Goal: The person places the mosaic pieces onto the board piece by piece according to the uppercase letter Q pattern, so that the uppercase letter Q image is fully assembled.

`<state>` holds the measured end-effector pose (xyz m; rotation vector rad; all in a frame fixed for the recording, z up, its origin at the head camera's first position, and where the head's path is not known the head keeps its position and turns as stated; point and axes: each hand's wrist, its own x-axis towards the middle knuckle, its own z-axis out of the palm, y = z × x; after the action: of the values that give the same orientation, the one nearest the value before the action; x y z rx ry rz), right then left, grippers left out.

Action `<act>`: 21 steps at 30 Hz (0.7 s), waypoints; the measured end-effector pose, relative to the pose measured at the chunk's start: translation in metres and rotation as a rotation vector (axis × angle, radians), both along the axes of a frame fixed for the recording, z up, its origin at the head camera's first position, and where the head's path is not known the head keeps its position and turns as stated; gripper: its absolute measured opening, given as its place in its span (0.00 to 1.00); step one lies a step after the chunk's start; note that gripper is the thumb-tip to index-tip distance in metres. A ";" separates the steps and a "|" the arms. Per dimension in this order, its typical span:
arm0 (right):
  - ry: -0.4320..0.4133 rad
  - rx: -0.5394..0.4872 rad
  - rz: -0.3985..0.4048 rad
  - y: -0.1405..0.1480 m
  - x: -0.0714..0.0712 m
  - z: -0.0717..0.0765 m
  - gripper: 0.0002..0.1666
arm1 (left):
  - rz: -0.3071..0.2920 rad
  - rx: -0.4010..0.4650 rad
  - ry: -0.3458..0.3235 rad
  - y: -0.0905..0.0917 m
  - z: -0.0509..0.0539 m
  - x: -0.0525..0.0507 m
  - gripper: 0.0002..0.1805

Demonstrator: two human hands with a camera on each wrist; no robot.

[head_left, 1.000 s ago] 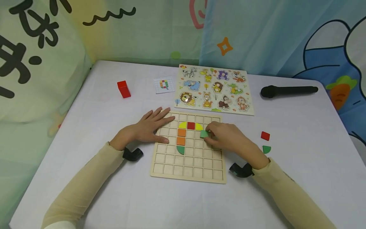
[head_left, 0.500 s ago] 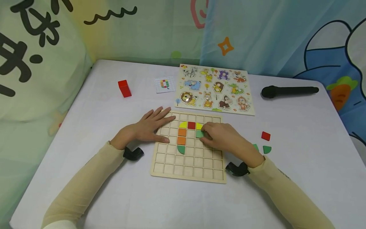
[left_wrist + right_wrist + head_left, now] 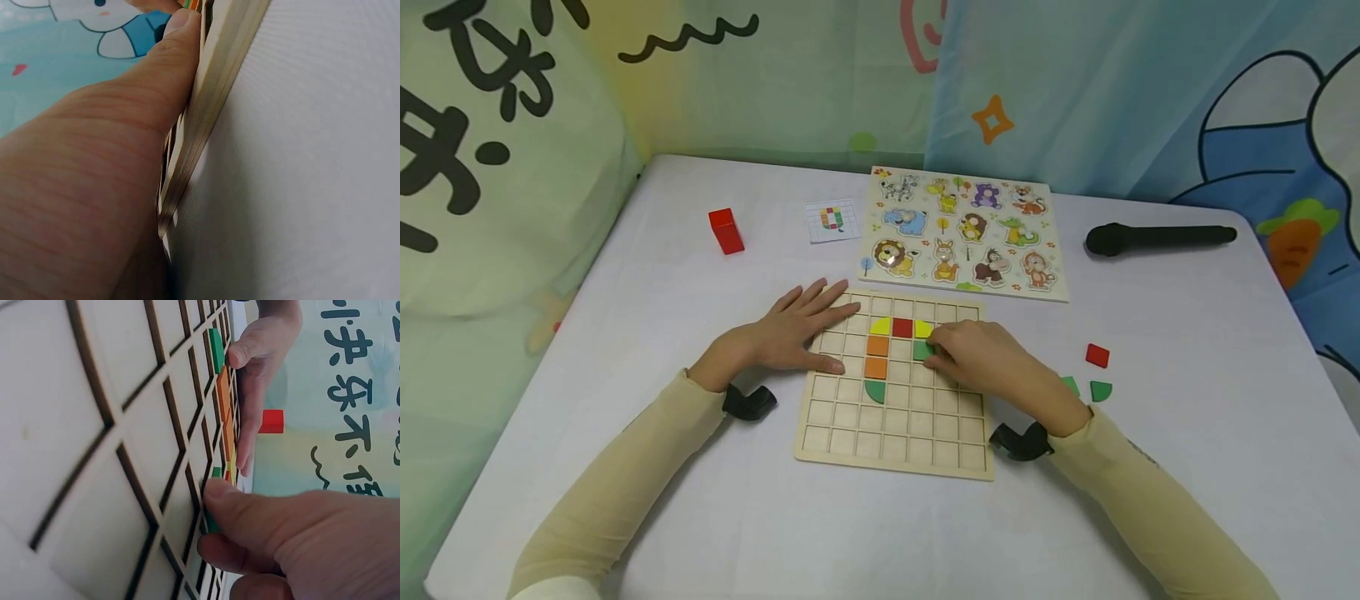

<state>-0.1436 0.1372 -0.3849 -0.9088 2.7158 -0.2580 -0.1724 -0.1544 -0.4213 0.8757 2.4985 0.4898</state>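
A wooden grid board [image 3: 893, 450] lies on the table. My left hand [image 3: 782, 333] rests spread on its upper left part, thumb along the left edge; the left wrist view shows that thumb [image 3: 169, 69] on the board. My right hand [image 3: 985, 354] pinches a green square [image 3: 922, 351] between thumb and fingers, in a cell just below the right yellow piece [image 3: 923, 329]. The right wrist view shows the fingertips on the green piece [image 3: 212, 519]. A red square [image 3: 902, 328], a left yellow piece [image 3: 881, 327], two orange squares [image 3: 876, 367] and a green quarter-round [image 3: 875, 391] lie in other cells.
Right of the board are a red piece [image 3: 1097, 356], a green quarter-round [image 3: 1101, 391] and a partly hidden green piece [image 3: 1071, 384]. Farther back stand or lie a red block [image 3: 726, 231], a pattern card [image 3: 832, 221], an animal puzzle [image 3: 962, 233] and a black microphone [image 3: 1159, 239].
My right hand has moved slightly left with the green square, which now sits below the right yellow piece. A green piece by the right forearm has come into view. The left hand stays put.
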 end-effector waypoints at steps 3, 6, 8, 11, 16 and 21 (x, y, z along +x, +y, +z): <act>0.019 -0.020 0.005 0.000 0.001 -0.001 0.12 | -0.001 -0.002 -0.001 0.000 0.000 -0.001 0.51; 0.045 -0.050 0.007 0.001 0.002 -0.002 0.11 | 0.000 -0.001 -0.004 0.000 0.000 -0.001 0.51; 0.055 -0.070 0.005 0.001 0.002 -0.003 0.11 | 0.000 0.001 -0.003 0.000 0.000 -0.001 0.51; 0.055 -0.084 -0.016 0.002 0.002 -0.004 0.14 | -0.001 -0.004 -0.003 0.001 -0.001 -0.001 0.51; 0.057 -0.069 -0.110 0.005 0.000 -0.006 0.17 | 0.000 -0.009 -0.005 0.002 -0.001 -0.002 0.51; 0.036 -0.036 -0.134 0.005 -0.003 -0.005 0.20 | 0.004 -0.016 -0.004 0.001 -0.002 -0.003 0.51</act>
<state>-0.1463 0.1421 -0.3900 -0.7483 2.8180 -0.3203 -0.1751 -0.1536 -0.4233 0.8623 2.4974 0.4717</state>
